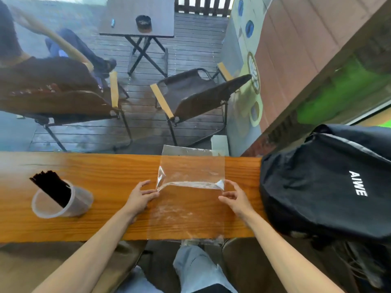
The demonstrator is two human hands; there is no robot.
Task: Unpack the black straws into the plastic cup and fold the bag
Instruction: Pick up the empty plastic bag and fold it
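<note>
A clear plastic bag (188, 210) lies flat across the wooden counter (110, 225), its far part doubled back in a raised fold. My left hand (140, 196) pinches the left end of that fold. At the fold's right corner my right hand (233, 196) holds the bag between thumb and fingers. A bundle of black straws (53, 187) stands tilted in the translucent plastic cup (63, 201) at the counter's left.
A black backpack (325, 185) fills the counter's right end, close to my right forearm. Beyond the counter are two folding chairs (190, 96), one with a person (42, 68) seated, and a small table (139, 17) on a wooden deck.
</note>
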